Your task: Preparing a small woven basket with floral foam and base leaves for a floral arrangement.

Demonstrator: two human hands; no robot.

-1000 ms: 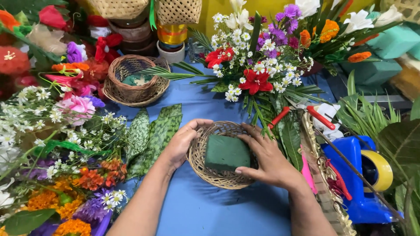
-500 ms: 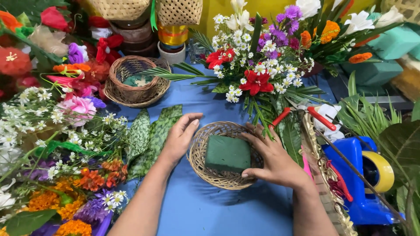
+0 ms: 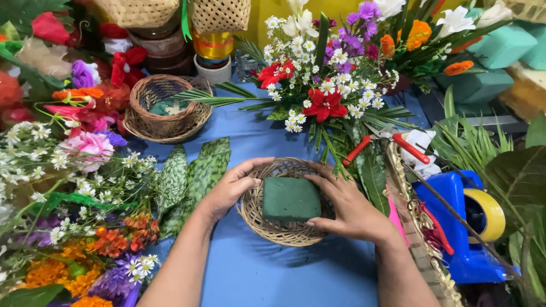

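A shallow woven basket (image 3: 284, 232) sits on the blue table cover, with a dark green foam block (image 3: 290, 198) lying in it. My left hand (image 3: 231, 187) cups the basket's left rim, thumb near the block. My right hand (image 3: 344, 206) rests on the right rim, its fingers touching the block's right side. Two spotted green leaves (image 3: 193, 176) lie just left of my left hand.
A deeper wicker basket (image 3: 165, 111) stands at the back left. Flower bunches (image 3: 324, 85) fill the back and the left side. Red-handled shears (image 3: 392, 145) and a blue tape dispenser (image 3: 469, 222) lie to the right. Green foam bricks (image 3: 500, 48) sit at the far right.
My left hand has come back from the leaves onto the basket's left rim. My right hand stays on the right rim against the foam block.
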